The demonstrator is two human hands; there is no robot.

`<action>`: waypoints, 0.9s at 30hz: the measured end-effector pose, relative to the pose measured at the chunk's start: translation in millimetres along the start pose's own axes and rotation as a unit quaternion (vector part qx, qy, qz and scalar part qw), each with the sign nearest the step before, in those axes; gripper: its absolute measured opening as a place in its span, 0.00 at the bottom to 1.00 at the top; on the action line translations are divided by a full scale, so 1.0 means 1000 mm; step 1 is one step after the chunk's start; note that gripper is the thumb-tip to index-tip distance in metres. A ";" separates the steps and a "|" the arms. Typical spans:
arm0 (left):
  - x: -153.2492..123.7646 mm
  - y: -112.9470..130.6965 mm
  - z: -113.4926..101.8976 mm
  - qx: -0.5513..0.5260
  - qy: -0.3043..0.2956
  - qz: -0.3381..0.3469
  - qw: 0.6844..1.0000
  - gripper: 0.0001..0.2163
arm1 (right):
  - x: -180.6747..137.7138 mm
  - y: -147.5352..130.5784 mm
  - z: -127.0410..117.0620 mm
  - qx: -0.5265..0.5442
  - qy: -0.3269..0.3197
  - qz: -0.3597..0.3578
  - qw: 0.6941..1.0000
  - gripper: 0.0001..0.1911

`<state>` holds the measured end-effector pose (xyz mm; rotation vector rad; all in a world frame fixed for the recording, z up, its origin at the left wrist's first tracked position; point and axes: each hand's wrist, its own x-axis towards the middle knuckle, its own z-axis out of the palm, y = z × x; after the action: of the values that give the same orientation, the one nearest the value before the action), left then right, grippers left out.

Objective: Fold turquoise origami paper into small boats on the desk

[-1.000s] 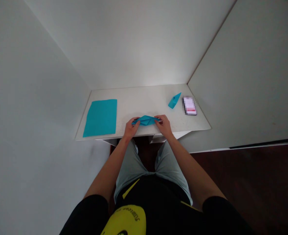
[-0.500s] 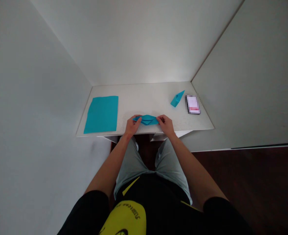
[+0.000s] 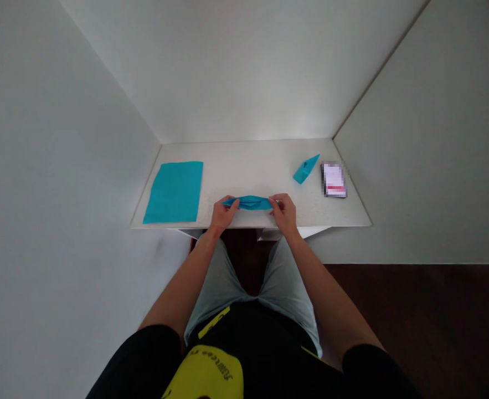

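Narrowed across the middle since a second ago: long, bright blue strip of folded paper [image 3: 250, 203]. Held near the front edge of the flat-topped white desk [image 3: 244, 166], about midway between the front corners; cannot tell whether resting on the desktop or raised just above. Pinching its left end between thumb and fingers with the bare left hand [image 3: 224, 213], thumb on the near side. Pinching its right end with the bare right hand [image 3: 284, 213], thumb and forefinger together, other fingers curled in. Lying flat near the left edge, reaching close to the front left corner: large, plain sheet of bright blue paper [image 3: 174, 193]. Set towards the back right corner, pointed end aimed at the back: small, folded, bright blue paper piece [image 3: 306, 169]. Just to its right, beside the right edge: dark-rimmed phone [image 3: 334, 180], pale screen crossed by a pinkish-red band, too pixelated to read. Printed on the black short-sleeved shirt [image 3: 277, 349]: yellow rounded patch [image 3: 213, 368] with curved dark lettering, turned and too unclear to read for sure.
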<state>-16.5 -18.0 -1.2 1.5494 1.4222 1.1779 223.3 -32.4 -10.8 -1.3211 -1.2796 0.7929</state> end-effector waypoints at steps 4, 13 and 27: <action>-0.002 0.000 -0.003 0.041 -0.006 0.043 0.998 0.18 | -0.001 -0.001 0.000 0.014 -0.006 0.024 1.000 0.22; -0.005 0.002 -0.003 0.043 -0.010 0.021 0.999 0.17 | -0.003 -0.002 -0.002 0.022 -0.026 -0.007 0.999 0.19; 0.002 -0.012 0.002 -0.093 0.043 0.032 0.994 0.10 | -0.004 0.001 -0.004 0.027 -0.015 0.010 0.999 0.21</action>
<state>-18.6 -14.6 -13.0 1.4391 1.2842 1.3903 227.0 -37.4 -11.9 -1.2853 -1.2614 0.8593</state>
